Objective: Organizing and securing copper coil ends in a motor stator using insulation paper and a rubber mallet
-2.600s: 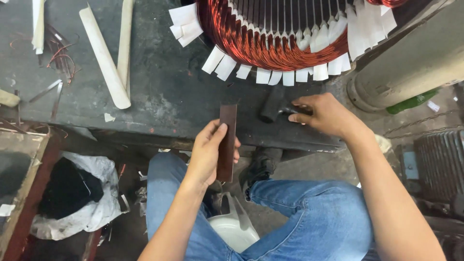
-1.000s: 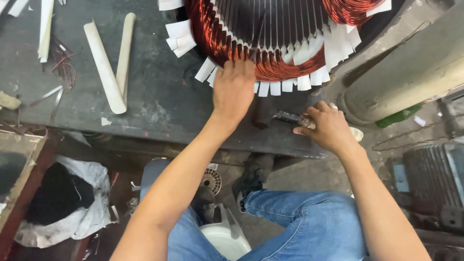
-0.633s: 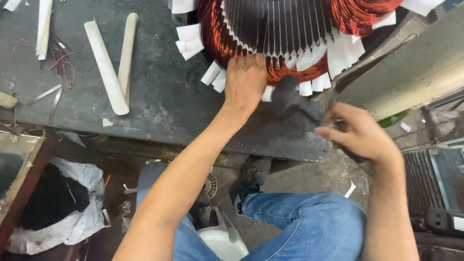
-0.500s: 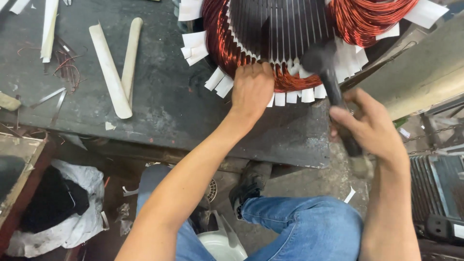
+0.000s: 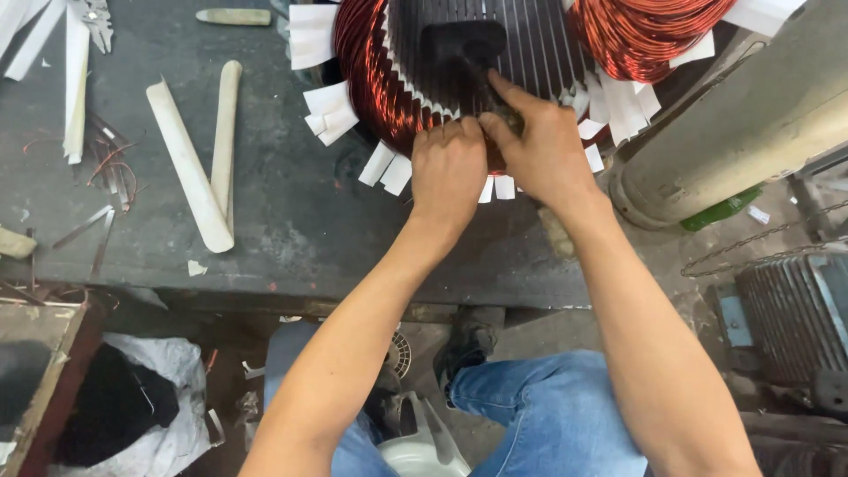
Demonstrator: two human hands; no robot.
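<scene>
A large motor stator (image 5: pixel 530 53) lies on the dark bench (image 5: pixel 291 221), with red copper windings (image 5: pixel 371 79) and white paper strips (image 5: pixel 331 115) sticking out of its slots. My left hand (image 5: pixel 449 168) is curled into a fist against the near edge of the winding. Whether it holds anything is hidden. My right hand (image 5: pixel 539 150) grips the handle of a black mallet (image 5: pixel 464 44), whose head rests over the stator's slotted bore just beyond my fingers. The two hands touch each other.
Two pale wooden sticks (image 5: pixel 190 168) lie on the bench to the left, with paper offcuts (image 5: pixel 75 79) and wire scraps (image 5: pixel 110 168) beyond. A grey cylinder (image 5: pixel 733 141) lies to the right, a finned motor casing (image 5: pixel 786 309) on the floor. A bag (image 5: pixel 168 415) sits lower left.
My left hand carried a dark flat strip up from my lap to the winding. My right hand lifted the black mallet off the bench and swung it over the stator.
</scene>
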